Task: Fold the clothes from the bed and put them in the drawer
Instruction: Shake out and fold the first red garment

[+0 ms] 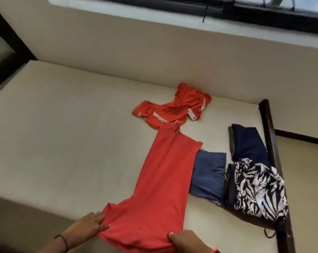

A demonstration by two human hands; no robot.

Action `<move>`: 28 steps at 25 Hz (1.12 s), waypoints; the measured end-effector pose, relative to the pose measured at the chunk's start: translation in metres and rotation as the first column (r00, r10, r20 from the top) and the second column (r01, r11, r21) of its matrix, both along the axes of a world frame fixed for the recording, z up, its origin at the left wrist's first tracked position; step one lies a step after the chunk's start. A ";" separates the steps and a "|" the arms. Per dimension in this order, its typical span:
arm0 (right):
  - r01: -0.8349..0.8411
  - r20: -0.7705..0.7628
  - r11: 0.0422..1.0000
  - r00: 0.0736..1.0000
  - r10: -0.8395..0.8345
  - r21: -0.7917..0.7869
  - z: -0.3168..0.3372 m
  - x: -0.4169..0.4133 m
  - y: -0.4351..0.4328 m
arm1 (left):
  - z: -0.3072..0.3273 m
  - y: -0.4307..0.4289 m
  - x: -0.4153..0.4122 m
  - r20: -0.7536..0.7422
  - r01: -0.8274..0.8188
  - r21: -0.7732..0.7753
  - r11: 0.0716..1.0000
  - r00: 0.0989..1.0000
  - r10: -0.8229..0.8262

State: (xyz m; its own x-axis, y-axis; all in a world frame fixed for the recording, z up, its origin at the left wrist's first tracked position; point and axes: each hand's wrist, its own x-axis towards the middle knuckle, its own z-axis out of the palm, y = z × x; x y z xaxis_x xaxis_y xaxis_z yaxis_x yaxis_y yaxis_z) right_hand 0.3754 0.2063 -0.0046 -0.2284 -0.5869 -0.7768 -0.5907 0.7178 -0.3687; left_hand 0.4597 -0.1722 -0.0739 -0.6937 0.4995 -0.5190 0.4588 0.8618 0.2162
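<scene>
- Left hand (88,225), lower left: fingers straight, flat on the edge of the long coral-red cloth garment (162,189).
- Right hand (187,240), bottom centre: I see it pinching the garment's near hem, thumb on top.
- The garment lies stretched up the beige bed mattress (72,134), mid-frame.
- Just right: folded blue cloth (207,172), then black-and-white leaf-print fabric (258,190).
- Above centre: crumpled orange-red shirt with white trim (172,108).

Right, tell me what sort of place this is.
Most likely a bedroom: a mattress in a dark wooden bed frame, a window above it, and a red garment spread out beside folded blue clothes.
</scene>
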 end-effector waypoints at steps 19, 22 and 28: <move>0.751 0.373 0.660 0.619 -0.691 -0.024 -0.032 0.033 0.043 | 0.037 0.063 -0.206 -0.038 -0.057 0.280 0.958 0.997 0.070; 0.829 0.386 0.559 0.525 -0.759 -0.028 -0.031 0.034 0.053 | 0.025 0.114 -0.236 -0.140 0.007 0.311 0.950 0.989 0.039; 0.911 0.461 0.390 0.406 -0.789 -0.135 -0.033 0.017 0.076 | -0.041 0.141 -0.201 0.057 0.053 0.161 0.986 0.996 -0.063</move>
State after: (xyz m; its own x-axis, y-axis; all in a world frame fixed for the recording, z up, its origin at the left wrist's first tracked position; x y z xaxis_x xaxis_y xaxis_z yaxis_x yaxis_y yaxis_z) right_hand 0.3921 0.2823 -0.0372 -0.5699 -0.4178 -0.7076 0.4411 0.5709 -0.6924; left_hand 0.2591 -0.0317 -0.1152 -0.6300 0.6177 -0.4706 0.4886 0.7863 0.3781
